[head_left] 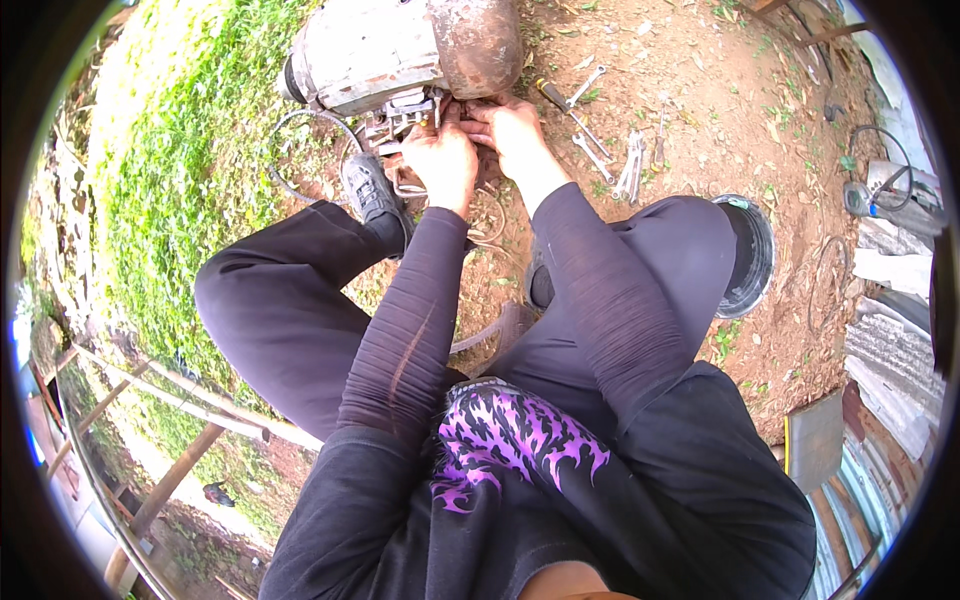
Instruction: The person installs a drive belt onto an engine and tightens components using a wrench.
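Rust-brown metal is shown on the machine [385, 50], placed just beyond the left shoe [372, 190]. Its near side is reached by the left hand [442, 160] and right hand [510, 130], close together; what either grasps cannot be told. Wrenches [632, 166] are laid to the right.

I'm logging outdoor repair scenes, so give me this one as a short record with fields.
Machine: worn metal cylinder, rusty at its right end
Left hand: at the metal parts beneath the cylinder
Right hand: beside the left, below the rusty end
Grip: fingertips partly hidden; cannot tell
Tools: screwdriver and several wrenches on the dirt, right of the hands
Container: bucket beside the right knee
Left side: grass
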Available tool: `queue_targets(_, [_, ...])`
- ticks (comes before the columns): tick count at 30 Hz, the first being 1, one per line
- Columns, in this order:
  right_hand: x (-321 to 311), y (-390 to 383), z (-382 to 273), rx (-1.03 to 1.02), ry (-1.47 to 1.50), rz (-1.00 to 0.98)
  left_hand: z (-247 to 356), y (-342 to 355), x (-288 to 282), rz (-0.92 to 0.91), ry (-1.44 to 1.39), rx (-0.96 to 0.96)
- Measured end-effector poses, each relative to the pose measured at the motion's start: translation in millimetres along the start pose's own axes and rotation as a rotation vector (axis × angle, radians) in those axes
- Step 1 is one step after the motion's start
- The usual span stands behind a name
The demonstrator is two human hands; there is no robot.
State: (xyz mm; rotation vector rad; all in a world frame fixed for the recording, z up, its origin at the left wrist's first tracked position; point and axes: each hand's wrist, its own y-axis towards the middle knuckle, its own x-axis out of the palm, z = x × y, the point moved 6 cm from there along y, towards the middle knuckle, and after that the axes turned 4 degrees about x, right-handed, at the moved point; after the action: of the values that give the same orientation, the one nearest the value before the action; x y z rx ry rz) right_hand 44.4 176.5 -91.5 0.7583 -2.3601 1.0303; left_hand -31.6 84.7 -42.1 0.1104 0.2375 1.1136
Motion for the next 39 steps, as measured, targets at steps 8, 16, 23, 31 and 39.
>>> queue_targets(8, [-1.3,1.1,0.7,0.033,0.012,-0.004,1.5,-8.3,9.8,0.158,-0.336,-0.285])
queue_targets(16, [0.0,-1.9,-2.5,0.002,0.034,-0.010,-2.7,-6.3,6.4,0.132,-0.213,-0.250])
queue_targets(23, [0.1,-3.6,-2.6,0.007,0.033,0.006,-14.9,1.5,-3.4,0.013,0.010,-0.131])
queue_targets(31, [2.8,2.3,0.5,0.028,0.011,-0.040,-10.9,1.7,4.4,0.088,-0.192,-0.178])
queue_targets(39, [1.2,0.3,-0.6,0.001,0.026,-0.015,0.4,-6.9,3.7,0.173,-0.080,-0.155])
